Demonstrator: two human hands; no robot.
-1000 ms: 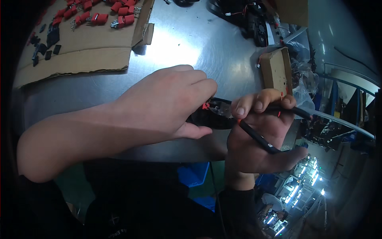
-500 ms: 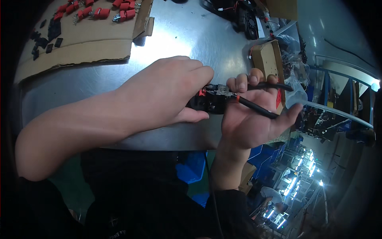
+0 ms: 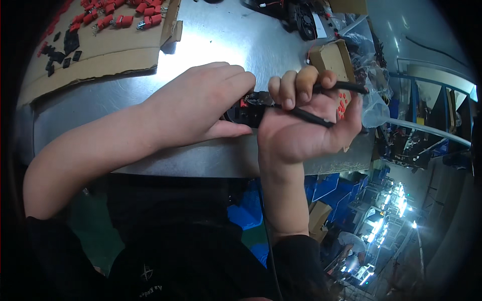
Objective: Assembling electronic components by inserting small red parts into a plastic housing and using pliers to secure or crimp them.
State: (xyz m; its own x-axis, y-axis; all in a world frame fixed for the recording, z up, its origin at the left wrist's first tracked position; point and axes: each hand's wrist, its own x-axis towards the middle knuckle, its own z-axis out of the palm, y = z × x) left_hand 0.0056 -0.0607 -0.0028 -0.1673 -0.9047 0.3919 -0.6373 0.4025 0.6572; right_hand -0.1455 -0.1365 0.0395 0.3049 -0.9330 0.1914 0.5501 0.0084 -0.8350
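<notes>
Behind R hand (image 3: 298, 134), part-hidden cardbd box (image 3: 329, 58)

The tabletop (image 3: 211, 45) is smooth, glossy metal, the sheet (image 3: 118, 46) matt, rough-edged cardboard, and the tool handles (image 3: 311, 117) look plastic.

Black top (image 3: 186, 251), pale emblem (image 3: 146, 271), 2 black sleeves (image 3: 296, 258)
</notes>
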